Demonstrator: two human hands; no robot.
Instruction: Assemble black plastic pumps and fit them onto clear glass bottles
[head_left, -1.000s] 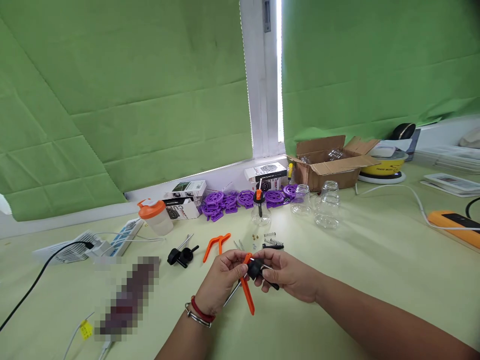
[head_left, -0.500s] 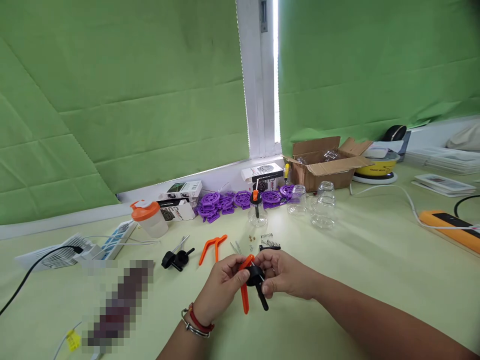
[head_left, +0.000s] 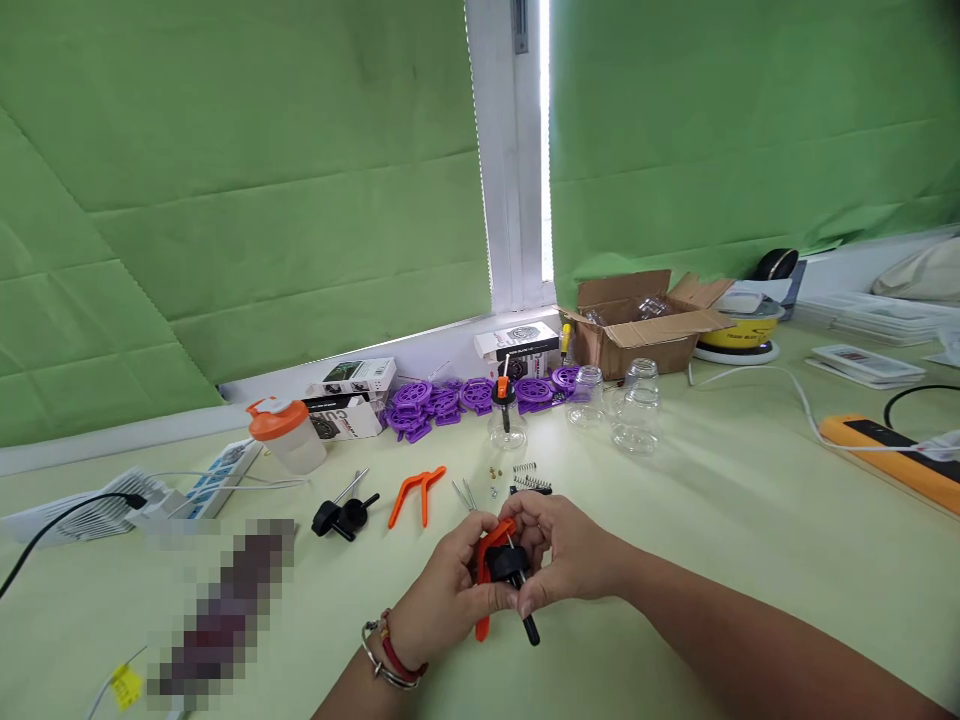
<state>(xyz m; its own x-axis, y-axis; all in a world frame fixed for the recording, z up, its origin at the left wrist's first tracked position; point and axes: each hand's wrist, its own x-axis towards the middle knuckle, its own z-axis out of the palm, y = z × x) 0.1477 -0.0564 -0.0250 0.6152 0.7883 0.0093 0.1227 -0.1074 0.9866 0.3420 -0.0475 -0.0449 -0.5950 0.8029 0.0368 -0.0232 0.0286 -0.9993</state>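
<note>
My left hand [head_left: 457, 575] is closed round an orange plastic lever [head_left: 482, 628] and the side of a black cap [head_left: 507, 562]. A black stem sticks out below this cap, toward me. A thin metal rod runs through the cap by the lever's upper end. My right hand [head_left: 559, 555] is closed on the cap's right side, its thumb meeting the left thumb at the stem. Fingers hide part of the joint. Just beyond lie another orange lever [head_left: 418, 490], two black caps with rods [head_left: 346, 515], loose metal pins [head_left: 465, 493], springs [head_left: 529, 476] and small brass bits [head_left: 495, 473].
Behind stand a glass jar with a black-and-orange top [head_left: 507, 430], upturned glass jars [head_left: 636, 420], purple plastic parts [head_left: 427, 403] and an open cardboard box [head_left: 637, 345]. An orange-lidded shaker [head_left: 289, 435] and power strip [head_left: 225, 478] are left; an orange-and-black device [head_left: 892, 465] is right.
Both thumbs have come together over the black stem, and the cap has tilted slightly between my hands. The whole view has shifted a little; objects on the table appear farther left.
</note>
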